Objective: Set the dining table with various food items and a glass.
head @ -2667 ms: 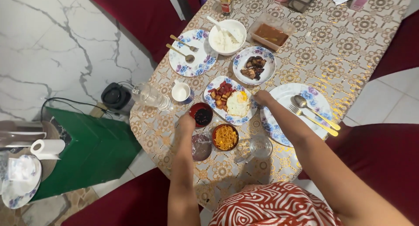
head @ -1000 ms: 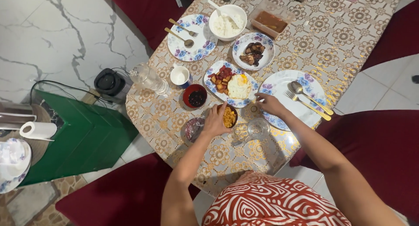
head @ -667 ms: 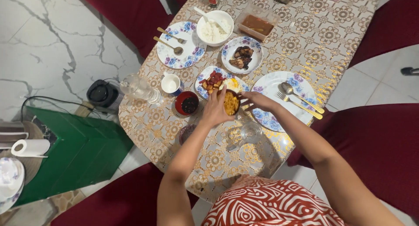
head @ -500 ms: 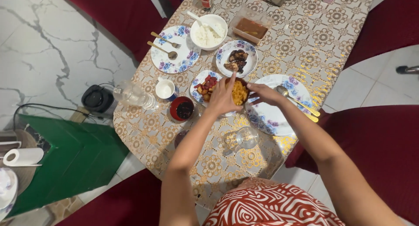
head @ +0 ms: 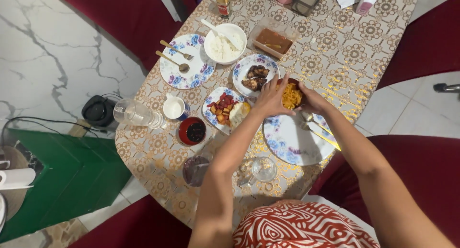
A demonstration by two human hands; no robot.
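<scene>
Both my hands hold a small dark bowl of yellow noodles point(head: 291, 95) above the table, just right of the plate of dark fried meat point(head: 255, 76). My left hand point(head: 270, 100) grips its left side and my right hand point(head: 314, 100) its right side. Under my arms lies a floral plate point(head: 287, 142) with a gold spoon and fork point(head: 314, 128). A plate with a fried egg and chopped red pieces point(head: 225, 110) sits left of my left forearm.
On the patterned tablecloth point(head: 354, 51) stand a rice bowl point(head: 224, 37), a brown sauce tub point(head: 272, 39), a second floral plate with cutlery point(head: 181, 61), a white mug point(head: 173, 108), a red bowl point(head: 192, 131), a water bottle point(head: 136, 115), a glass point(head: 263, 169) and a purple bowl point(head: 196, 170). Red chairs surround it.
My left hand went from the red bowl to the noodle bowl and lifted it. My right hand joined, and both carried it away from me and to the right.
</scene>
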